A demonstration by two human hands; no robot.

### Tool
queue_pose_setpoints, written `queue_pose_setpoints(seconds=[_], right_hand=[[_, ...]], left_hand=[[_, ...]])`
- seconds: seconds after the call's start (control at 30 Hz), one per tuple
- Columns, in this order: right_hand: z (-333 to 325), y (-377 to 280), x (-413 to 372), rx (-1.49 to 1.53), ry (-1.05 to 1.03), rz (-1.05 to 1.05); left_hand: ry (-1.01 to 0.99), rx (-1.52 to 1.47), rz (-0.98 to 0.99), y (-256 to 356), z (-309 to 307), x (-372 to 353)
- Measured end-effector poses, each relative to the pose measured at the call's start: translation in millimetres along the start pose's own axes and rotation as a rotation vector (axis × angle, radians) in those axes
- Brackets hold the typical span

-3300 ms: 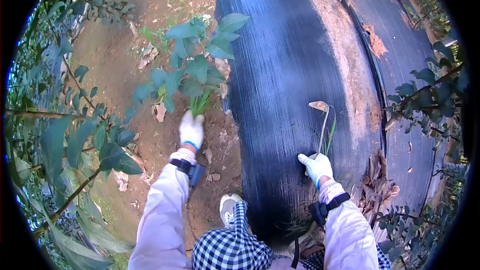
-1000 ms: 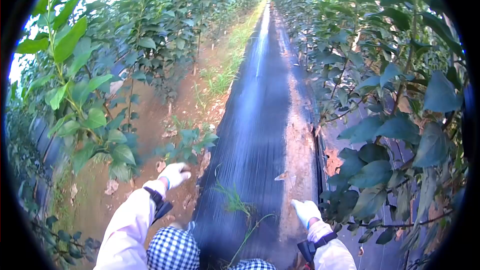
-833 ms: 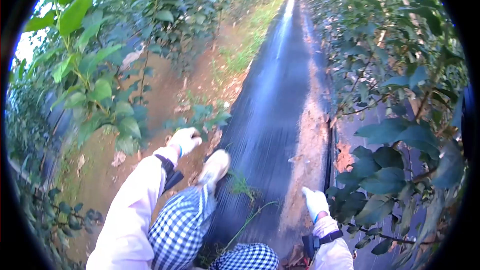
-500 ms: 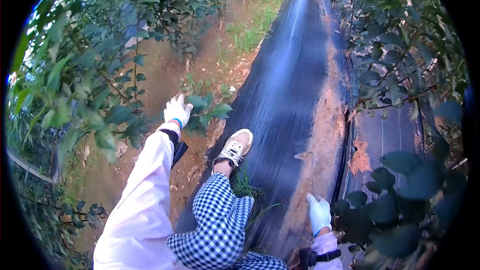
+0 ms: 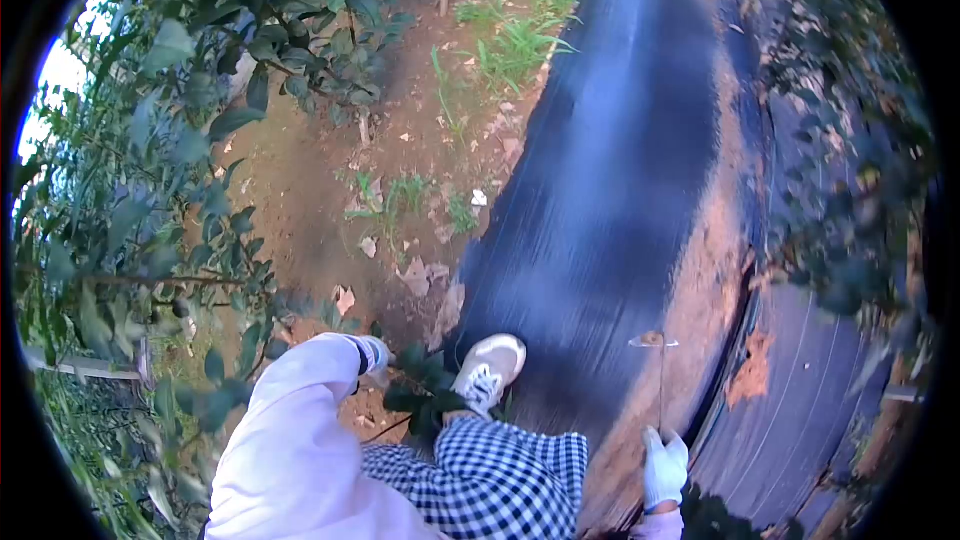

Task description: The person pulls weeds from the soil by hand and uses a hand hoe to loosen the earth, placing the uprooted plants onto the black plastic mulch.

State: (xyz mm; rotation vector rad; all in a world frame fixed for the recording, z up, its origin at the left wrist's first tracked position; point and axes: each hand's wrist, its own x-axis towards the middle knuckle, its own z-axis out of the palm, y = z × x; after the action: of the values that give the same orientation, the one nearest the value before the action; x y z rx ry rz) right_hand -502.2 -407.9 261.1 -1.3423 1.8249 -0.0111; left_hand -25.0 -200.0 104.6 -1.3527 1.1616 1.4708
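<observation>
black weed mat (image 5: 600, 190) beside red soil (image 5: 300, 170), right hand (image 5: 664, 468) pinching stalk (image 5: 661, 385), left hand (image 5: 373, 352) grip hidden

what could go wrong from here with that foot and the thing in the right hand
1. The shoe sits at the edge of the black ground sheet, beside loose soil; it might slip or catch there.
2. The right hand holds a thin rod, flat head forward; it could snag the branches on that side.
3. The left hand is right beside a small leafy plant, so twigs might scratch it.
</observation>
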Motion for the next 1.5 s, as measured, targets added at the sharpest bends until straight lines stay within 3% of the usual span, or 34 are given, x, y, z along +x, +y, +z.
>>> queue_pose_setpoints(seconds=[0.07, 0.1, 0.13, 0.17, 0.2, 0.23, 0.27, 0.3, 0.37, 0.43, 0.47, 0.57, 0.6, 0.63, 0.7, 0.8, 0.9, 0.97, 1.03, 1.07, 1.1, 1.2, 1.23, 1.3, 1.37, 1.5], right_hand=[[2.5, -17.6, 32.8, 0.04, 0.053, -0.046], [-1.1, -29.0, 47.3, 0.063, 0.055, -0.021], [-6.7, -58.8, 58.3, 0.04, 0.032, -0.003], [-11.8, -80.8, 73.8, 0.017, 0.01, 0.013], [-14.8, -92.0, 92.9, 0.009, 0.011, 0.001], [-15.7, -101.9, 111.3, 0.007, 0.014, -0.014], [-15.8, -124.6, 123.3, -0.013, -0.001, -0.038], [-12.1, -148.0, 131.5, 0.004, 0.006, -0.055], [2.0, -186.1, 149.3, 0.132, -0.015, -0.042], [28.6, -194.6, 179.0, 0.19, 0.021, -0.1], [41.9, -207.5, 187.1, 0.222, 0.042, -0.132], [78.8, -234.2, 208.4, 0.102, 0.001, -0.115], [96.7, -236.6, 217.6, 0.074, 0.038, -0.168], [113.4, -234.1, 230.8, 0.099, 0.05, -0.16], [142.6, -230.6, 252.9, 0.054, 0.1, -0.225], [173.7, -226.0, 273.6, 0.075, 0.095, -0.256], [193.4, -248.5, 256.2, 0.012, 0.016, -0.125], [211.1, -248.0, 252.0, -0.019, -0.016, -0.129], [223.5, -258.9, 234.9, -0.066, -0.092, -0.05], [228.9, -257.8, 233.7, -0.151, -0.149, -0.036], [232.5, -249.8, 236.0, -0.238, -0.203, -0.021], [240.6, -239.3, 235.0, -0.234, -0.104, 0.007], [240.5, -240.6, 234.8, -0.223, -0.101, 0.022], [237.7, -234.4, 244.0, -0.2, -0.145, 0.039], [237.5, -233.2, 248.2, -0.201, -0.169, 0.05], [231.9, -234.8, 250.7, -0.281, -0.172, 0.058]], left_hand=[[-0.198, -0.312, 0.117, -11.7, -39.0, -10.6], [-0.257, -0.545, 0.237, -39.7, -45.8, 17.1], [-0.085, -0.79, 0.629, -80.7, -31.4, 61.7], [-0.085, -1.052, 0.422, -83.3, -51.3, 50.5], [0.08, -1.109, 0.587, -87.1, -70.3, 31.8], [0.349, -1.583, 0.479, -178.0, 10.7, 133.4], [0.409, -1.833, 0.655, -155.7, -18.1, 82.9], [0.463, -1.972, 0.153, -143.0, -48.3, 23.6], [0.751, -1.803, -0.409, -187.1, -28.7, 57.8], [0.789, -1.214, -0.731, -237.2, -5.1, 94.8], [0.928, -1.181, -0.757, -215.1, -23.3, 64.9], [1.05, -1.221, -0.634, -204.7, -32.6, 65.7], [0.98, -1.156, -0.597, -212.9, -29.5, 82.1], [1.03, -1.025, -0.606, -201.4, -38.9, 68.1], [1.061, -1.159, -0.639, -201.3, -36.3, 71.1], [1.409, -1.574, -0.693, -211.7, -8.7, 102.3], [1.298, -1.461, -0.714, -212.3, -15.4, 91.6], [1.563, -1.202, -0.735, -200.5, -33.2, 85.4], [1.44, -1.148, -0.558, -210.7, -40.0, 90.8], [1.406, -1.11, -0.601, -212.8, -44.3, 91.7], [1.513, -1.306, -0.575, -220.0, -41.8, 99.3], [1.752, -1.913, -0.524, -239.4, -51.1, 91.4], [1.697, -1.794, -0.569, -250.0, -48.8, 85.5], [1.58, -1.273, -0.711, -262.1, -53.1, 81.4], [1.627, -1.163, -0.689, -256.9, -73.4, 77.6], [1.368, -1.2, -0.674, -280.5, -81.2, 98.9]])
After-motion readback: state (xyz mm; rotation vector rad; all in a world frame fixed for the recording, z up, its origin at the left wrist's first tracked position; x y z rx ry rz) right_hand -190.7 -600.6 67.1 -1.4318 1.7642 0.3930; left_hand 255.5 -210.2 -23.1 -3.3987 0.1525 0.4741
